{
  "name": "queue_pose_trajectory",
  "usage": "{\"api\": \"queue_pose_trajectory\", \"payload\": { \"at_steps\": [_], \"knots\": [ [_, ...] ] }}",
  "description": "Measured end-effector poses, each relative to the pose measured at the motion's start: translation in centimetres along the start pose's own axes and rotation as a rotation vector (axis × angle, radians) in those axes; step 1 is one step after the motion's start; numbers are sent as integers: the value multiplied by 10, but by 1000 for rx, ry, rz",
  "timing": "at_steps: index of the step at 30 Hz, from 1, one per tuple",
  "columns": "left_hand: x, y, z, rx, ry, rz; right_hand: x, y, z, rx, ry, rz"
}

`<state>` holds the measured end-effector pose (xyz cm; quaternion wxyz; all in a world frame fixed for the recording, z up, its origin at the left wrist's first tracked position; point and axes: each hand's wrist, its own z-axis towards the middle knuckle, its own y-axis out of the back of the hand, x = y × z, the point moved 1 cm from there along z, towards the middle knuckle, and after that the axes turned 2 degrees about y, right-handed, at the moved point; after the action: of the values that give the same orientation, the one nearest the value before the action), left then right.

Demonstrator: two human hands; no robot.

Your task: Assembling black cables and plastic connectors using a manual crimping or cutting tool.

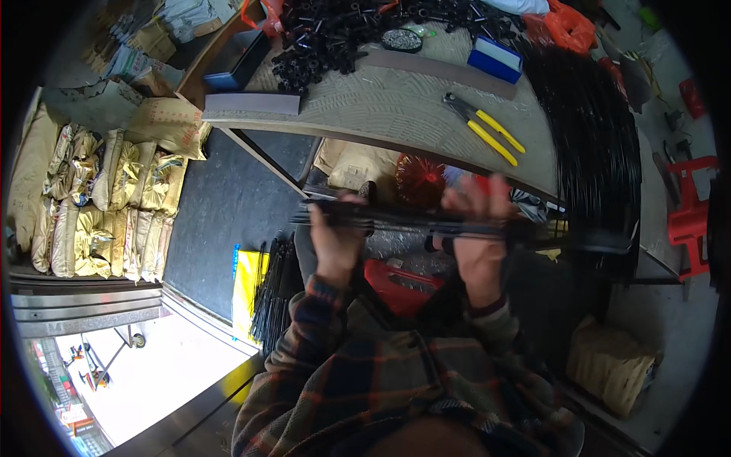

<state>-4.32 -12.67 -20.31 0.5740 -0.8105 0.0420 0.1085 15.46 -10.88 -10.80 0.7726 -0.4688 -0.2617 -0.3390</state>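
Note:
A bundle of thin black rods [407, 219] stretches across in front of my body, its right end smeared by motion. My left hand [337, 250] is closed around the bundle near its left end, thumb on the near side. Farther right, the rods cross my right hand [480, 263], whose fingers are stretched out and apart beyond them, blurred. On the table [365, 103] past my hands lie pliers with yellow handles [495, 137]. More long black rods [590, 145] are laid over the table's right side.
Black small parts [327, 38] are heaped at the back, near a blue box [495, 59] and a dark tray [237, 61]. Filled sacks [114, 198] stand stacked at left. A red stool [400, 286] is below me; another bunch of rods [274, 293] leans at lower left.

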Motion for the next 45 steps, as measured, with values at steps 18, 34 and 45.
{"api": "queue_pose_trajectory", "payload": {
  "at_steps": [18,34,45],
  "knots": [
    [20,-99,-73,402,-641,1374,-51,-7,-31,162,-258,-187],
    [24,-108,-82,394,-302,1118,-18,-15,7,208,-76,-107],
    [-5,-120,-65,743,-192,981,-2,-30,35,546,-243,-75]
  ]
}}
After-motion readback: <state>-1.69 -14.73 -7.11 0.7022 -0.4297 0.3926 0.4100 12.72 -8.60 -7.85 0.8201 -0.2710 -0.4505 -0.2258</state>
